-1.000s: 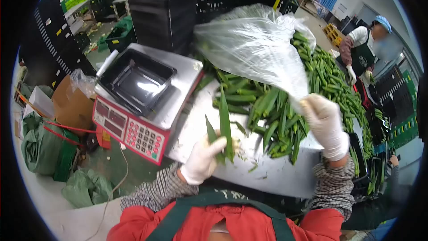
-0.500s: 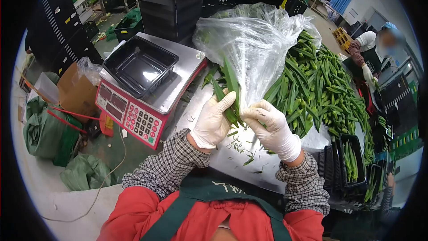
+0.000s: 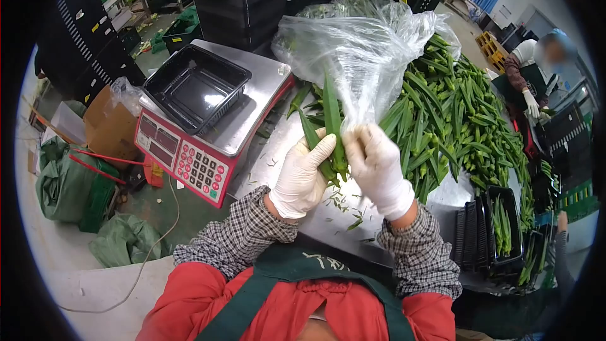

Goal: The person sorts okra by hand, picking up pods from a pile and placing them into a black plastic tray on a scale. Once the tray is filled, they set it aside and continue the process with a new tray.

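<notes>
My left hand, in a white glove, is closed around a few green okra pods that point up and away from me. Close beside them on the right is my right hand, also gloved, its fingers pinched together at the stem ends and the lower edge of a clear plastic bag. Whether those fingertips hold anything is hidden. Small green scraps lie on the metal table below my hands. A large heap of okra spreads to the right of the bag.
A red scale with an empty black tray on it stands at the left. Stacked black trays and one tray of okra are at the right. Another person works at the far right. Green sacks lie at lower left.
My right hand has turned and moved slightly, with its fingers now pointing more upward. The okra in my left hand stands more clear of the bag. The other person's arms have shifted.
</notes>
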`<state>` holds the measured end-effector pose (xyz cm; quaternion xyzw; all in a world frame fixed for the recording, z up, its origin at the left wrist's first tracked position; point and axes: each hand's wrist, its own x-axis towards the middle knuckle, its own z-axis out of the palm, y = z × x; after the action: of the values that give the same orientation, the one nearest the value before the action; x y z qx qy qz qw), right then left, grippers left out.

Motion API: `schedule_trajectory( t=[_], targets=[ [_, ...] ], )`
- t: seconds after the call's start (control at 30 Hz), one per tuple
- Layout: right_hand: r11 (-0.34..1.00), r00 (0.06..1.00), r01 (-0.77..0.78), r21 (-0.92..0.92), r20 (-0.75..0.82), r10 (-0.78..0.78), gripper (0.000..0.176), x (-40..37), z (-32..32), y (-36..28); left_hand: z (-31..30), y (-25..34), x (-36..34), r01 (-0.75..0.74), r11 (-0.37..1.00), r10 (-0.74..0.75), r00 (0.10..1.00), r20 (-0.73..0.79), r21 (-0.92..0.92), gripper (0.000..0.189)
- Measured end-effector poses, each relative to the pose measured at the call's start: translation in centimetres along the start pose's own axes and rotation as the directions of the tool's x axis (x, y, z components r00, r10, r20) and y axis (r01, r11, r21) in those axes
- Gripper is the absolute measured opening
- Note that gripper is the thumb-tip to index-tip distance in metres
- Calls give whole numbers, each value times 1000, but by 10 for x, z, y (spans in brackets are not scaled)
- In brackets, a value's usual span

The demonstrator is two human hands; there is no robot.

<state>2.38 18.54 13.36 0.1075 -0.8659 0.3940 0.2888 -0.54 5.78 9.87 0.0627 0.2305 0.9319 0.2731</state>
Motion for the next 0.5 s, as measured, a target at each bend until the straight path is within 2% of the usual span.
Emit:
schedule_trajectory(
  t=[0.03,0.07,0.1,0.17,0.27,0.3,0.37,0.5],
  targets=[
    [999,999,-36,3,-12,36,4,1,0,3,-2,1,-2,26,1000,-26,999,31,7,23],
    [945,969,-246,214,27,246,6,0,0,3,-4,2,-4,50,999,-51,997,63,16,23],
    [883,948,-309,353,33,318,4,3,-3,-5,-6,5,-4,61,998,-62,997,45,28,23],
    [833,933,-352,427,82,351,5,2,-9,-6,-13,6,-3,80,996,-80,997,1,42,23],
    [965,994,-81,248,93,60,18,1,-6,-3,-12,7,-3,48,999,-48,999,0,6,23],
    [980,995,6,199,95,-25,29,-3,-2,2,-10,7,-2,35,999,-35,999,5,-12,23],
    [987,988,138,80,63,-143,36,-5,2,-1,-11,6,1,48,998,-47,999,16,-39,23],
    [962,962,269,-52,55,-266,40,-3,3,-5,-9,9,3,73,994,-72,997,19,-75,23]
  ],
)
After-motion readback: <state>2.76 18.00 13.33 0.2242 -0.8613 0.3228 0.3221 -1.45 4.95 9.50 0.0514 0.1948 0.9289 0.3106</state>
